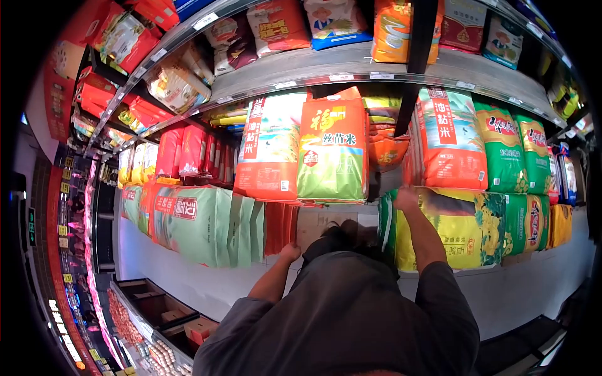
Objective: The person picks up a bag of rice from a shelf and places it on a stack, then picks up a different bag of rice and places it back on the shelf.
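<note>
My left hand (290, 252) is low in front of the shelf, closed at the lower corner of a red rice bag (281, 227). That bag stands at the end of a row of pale green rice bags (194, 222). My right hand (406, 199) is at the upper left of a yellow rice bag (448, 229), close to a dark green bag edge (387, 225); its fingers are blurred. Between and above my hands, an orange-and-green rice bag (332, 150) lies on the shelf beside a red-and-blue one (269, 147).
A metal shelf (338, 67) with price tags crosses above, carrying more bags. Green rice bags (505, 147) stack at the right. Floor (163, 266) shows behind the lower bags. A display bin (157, 307) with boxes stands at lower left. A dark post (417, 56) rises between the stacks.
</note>
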{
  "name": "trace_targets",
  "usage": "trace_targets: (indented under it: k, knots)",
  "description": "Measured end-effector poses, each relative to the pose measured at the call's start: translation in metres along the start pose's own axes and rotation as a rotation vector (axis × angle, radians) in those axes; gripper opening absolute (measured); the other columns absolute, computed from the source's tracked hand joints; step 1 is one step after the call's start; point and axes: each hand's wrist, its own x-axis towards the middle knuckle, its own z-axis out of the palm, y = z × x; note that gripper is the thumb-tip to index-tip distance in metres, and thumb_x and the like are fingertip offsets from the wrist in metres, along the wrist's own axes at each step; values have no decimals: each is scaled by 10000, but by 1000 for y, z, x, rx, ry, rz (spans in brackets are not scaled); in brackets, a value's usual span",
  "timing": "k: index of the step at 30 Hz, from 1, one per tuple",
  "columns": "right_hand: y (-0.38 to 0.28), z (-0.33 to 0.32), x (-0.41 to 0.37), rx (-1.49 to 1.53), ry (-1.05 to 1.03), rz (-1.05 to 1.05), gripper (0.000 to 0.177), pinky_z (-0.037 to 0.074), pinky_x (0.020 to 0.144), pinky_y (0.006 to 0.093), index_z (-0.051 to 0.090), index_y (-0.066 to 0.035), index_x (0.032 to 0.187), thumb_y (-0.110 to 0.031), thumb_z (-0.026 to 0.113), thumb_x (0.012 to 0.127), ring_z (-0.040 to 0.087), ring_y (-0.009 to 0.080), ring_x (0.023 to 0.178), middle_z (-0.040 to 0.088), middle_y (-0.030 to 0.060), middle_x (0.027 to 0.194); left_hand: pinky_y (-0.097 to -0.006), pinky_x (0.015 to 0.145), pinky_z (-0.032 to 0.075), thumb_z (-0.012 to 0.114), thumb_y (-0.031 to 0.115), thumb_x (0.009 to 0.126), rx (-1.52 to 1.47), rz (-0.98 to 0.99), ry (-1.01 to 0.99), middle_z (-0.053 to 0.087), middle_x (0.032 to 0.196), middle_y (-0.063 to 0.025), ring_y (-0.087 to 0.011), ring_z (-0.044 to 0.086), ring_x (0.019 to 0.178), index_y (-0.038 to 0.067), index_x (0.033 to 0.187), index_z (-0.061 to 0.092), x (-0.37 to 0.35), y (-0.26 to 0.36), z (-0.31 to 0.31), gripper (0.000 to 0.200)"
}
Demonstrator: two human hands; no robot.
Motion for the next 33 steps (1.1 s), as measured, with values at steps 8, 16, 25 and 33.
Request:
trace_targets:
  k: [8,16,25,33]
  knots:
    - [2,4,16,-15,-127,-11,531,396,992,500,567,-44,1217,-313,612,762,427,300,1274,480,132,1337,-425,917,459,510,266,764,37,-55,-161,629,1020,-266,-374,593,1047,-10,906,685,-22,-58,45,357]
    - [5,34,-98,-42,75,-18,787,343,991,635,362,-209,1408,-285,719,710,139,376,1409,138,88,1545,-430,908,462,522,351,802,-247,66,41,629,1012,-263,-392,588,1036,-9,997,657,-22,-25,13,431]
    - [-2,116,-220,229,116,233,935,333,1005,608,186,-256,1472,-339,755,734,125,426,1388,76,185,1526,-433,830,480,535,350,825,-576,128,80,647,952,-241,-394,615,934,-12,949,644,-82,-102,76,398]
    - [4,167,-278,415,213,298,823,380,1009,522,239,-187,1440,-209,716,770,266,456,1328,115,267,1487,-409,606,557,543,149,790,-488,-513,-406,680,866,-140,-277,673,737,-7,800,667,-201,-269,197,200]
